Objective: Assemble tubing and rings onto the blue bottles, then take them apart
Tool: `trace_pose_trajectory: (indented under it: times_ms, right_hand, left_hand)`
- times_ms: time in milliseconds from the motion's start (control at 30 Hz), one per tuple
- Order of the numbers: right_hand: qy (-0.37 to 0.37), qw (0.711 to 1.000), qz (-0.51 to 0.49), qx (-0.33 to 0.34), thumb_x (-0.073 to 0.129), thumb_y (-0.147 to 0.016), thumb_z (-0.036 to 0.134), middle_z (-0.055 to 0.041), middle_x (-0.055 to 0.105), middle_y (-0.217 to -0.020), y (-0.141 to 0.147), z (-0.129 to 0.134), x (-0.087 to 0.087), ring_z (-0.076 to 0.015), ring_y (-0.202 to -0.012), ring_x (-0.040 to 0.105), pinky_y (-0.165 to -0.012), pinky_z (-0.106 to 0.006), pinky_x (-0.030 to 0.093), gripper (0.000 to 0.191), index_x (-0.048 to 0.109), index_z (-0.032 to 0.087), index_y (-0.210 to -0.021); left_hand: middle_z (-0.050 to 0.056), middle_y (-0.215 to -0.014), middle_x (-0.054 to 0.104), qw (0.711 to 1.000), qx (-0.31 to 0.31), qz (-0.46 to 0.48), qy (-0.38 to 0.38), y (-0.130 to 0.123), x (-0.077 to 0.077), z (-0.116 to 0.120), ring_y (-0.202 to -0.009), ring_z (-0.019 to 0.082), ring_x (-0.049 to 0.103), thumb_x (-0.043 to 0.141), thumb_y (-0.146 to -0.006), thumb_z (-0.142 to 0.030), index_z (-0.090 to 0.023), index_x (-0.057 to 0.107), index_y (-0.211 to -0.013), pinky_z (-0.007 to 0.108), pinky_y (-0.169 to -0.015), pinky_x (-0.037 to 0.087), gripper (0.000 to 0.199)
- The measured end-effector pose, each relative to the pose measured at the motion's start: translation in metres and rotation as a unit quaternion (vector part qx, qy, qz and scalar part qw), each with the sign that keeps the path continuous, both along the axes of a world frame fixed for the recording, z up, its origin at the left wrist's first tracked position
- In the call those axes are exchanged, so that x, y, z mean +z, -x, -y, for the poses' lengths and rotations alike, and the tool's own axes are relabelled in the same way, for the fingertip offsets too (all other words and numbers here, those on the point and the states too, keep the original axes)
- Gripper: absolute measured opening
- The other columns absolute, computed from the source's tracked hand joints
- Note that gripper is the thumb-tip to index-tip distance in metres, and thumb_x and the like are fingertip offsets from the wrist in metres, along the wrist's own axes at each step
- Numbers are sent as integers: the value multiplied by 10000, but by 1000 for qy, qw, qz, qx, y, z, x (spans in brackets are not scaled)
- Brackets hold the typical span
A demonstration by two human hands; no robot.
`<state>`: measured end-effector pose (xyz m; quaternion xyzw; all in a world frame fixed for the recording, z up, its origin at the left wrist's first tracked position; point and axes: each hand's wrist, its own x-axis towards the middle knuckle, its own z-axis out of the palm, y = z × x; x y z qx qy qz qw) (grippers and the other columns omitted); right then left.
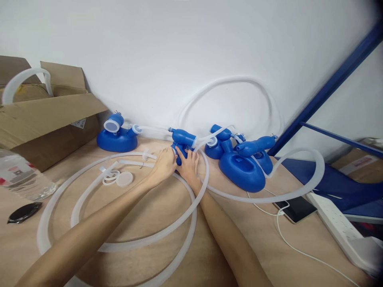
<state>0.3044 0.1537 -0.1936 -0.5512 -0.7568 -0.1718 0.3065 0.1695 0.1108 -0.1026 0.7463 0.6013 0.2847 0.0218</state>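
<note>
Both hands are on a blue plastic bottle (180,154) standing near the wall. My left hand (164,164) is closed at its left side, with the fingertips partly hidden. From the front, my right hand (189,166) grips the same bottle, its fingers wrapped over the surface. Directly above the hands is a blue bottle-shaped head (183,137) with a translucent hose at its right end. A long clear hose (176,227) loops over the table around my forearms. Left of my left hand lie white rings (110,177) and a round white cap (125,179).
Another blue bottle (116,140) stands at the left, beside an open cardboard box (54,127). Several blue bottles (242,171) with hoses crowd the right. A water bottle (22,175), dark round object (24,212), phone (296,208), white cable and power strip (336,225) lie around.
</note>
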Motion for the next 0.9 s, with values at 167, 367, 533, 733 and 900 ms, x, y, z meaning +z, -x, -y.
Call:
trace_pose_trajectory:
  times_ms: [167, 367, 533, 733, 900]
  right_hand:
    - [16, 1000, -12, 4, 598, -1001, 564, -165, 571, -1380, -1, 1, 2, -360, -1248, 495, -1147, -574, 278, 602, 511, 373, -1566]
    - [21, 999, -36, 14, 588, -966, 672, -177, 566, -1414, -3, 3, 4, -379, -1305, 489, -1164, -611, 269, 688, 505, 356, -1572]
    - [11, 999, -48, 17, 588, -932, 733, -194, 558, -1414, -2, -1, -3, -398, -1317, 486, -1156, -629, 286, 749, 518, 340, -1566]
    - [2, 999, -49, 17, 571, -947, 722, -197, 556, -1432, -3, -2, -8, -400, -1320, 484, -1144, -635, 306, 759, 479, 330, -1591]
    - [8, 999, -38, 19, 557, -958, 716, -199, 565, -1427, -4, -1, -7, -382, -1345, 478, -1175, -624, 288, 752, 482, 315, -1591]
  left_hand:
    - [99, -856, 682, 999, 1, -4, 50, 8, 19, 2, -810, 252, 658, 421, -1010, -237, -195, 569, -885, 356, -720, 487, 198]
    - [62, -835, 688, 989, -66, -70, 113, 44, 36, 30, -763, 220, 621, 560, -932, -282, -201, 577, -802, 324, -681, 417, 154]
    - [58, -735, 692, 969, -72, -133, 193, 88, 5, 57, -729, 242, 631, 617, -832, -238, -207, 624, -688, 328, -638, 352, 147]
    - [80, -903, 755, 959, -40, -135, 245, 125, -2, 72, -857, 280, 693, 644, -856, -425, -219, 691, -819, 332, -692, 420, 215]
    - [197, -1249, 707, 941, 162, -249, 162, 177, -2, 82, -1139, 423, 667, 454, -957, -537, -204, 672, -1211, 448, -789, 525, 471]
